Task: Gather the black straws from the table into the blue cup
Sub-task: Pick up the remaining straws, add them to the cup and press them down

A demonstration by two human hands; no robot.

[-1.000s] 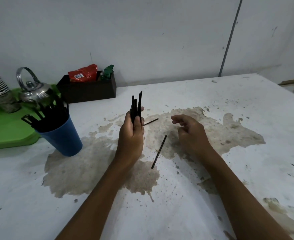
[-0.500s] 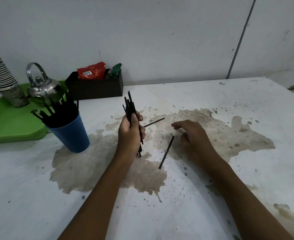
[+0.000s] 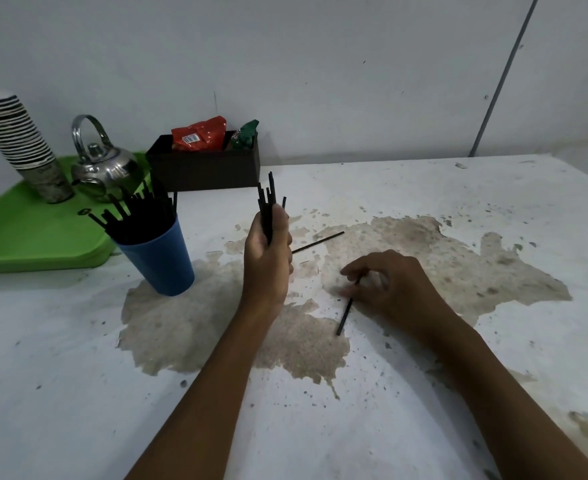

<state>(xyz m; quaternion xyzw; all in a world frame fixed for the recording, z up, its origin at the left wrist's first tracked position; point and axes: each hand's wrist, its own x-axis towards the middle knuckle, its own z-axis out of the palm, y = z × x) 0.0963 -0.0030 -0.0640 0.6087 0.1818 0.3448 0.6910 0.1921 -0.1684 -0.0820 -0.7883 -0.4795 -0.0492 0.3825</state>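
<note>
Thin black straws (image 3: 268, 202) bunched upright, clenched in left hand (image 3: 268, 261); right hand (image 3: 389, 289) fingers (image 3: 349, 270) pinching another straw (image 3: 346, 315) flat on stained surface (image 3: 424, 202), blue cup (image 3: 159, 261) nearby left.

Place looked like back corner of small drinks stall or cafe prep area. Worn white worktop (image 3: 424, 188), paint flaked in large brown patches, stood against plain grey-white wall (image 3: 320, 64). Green tray (image 3: 25, 237) carried tall stack of paper cups (image 3: 11, 133) and steel kettle (image 3: 105, 168). Dark box (image 3: 205, 168) held red and green snack packets. Blue cup (image 3: 160, 261) stood packed with black straws (image 3: 136, 216).
</note>
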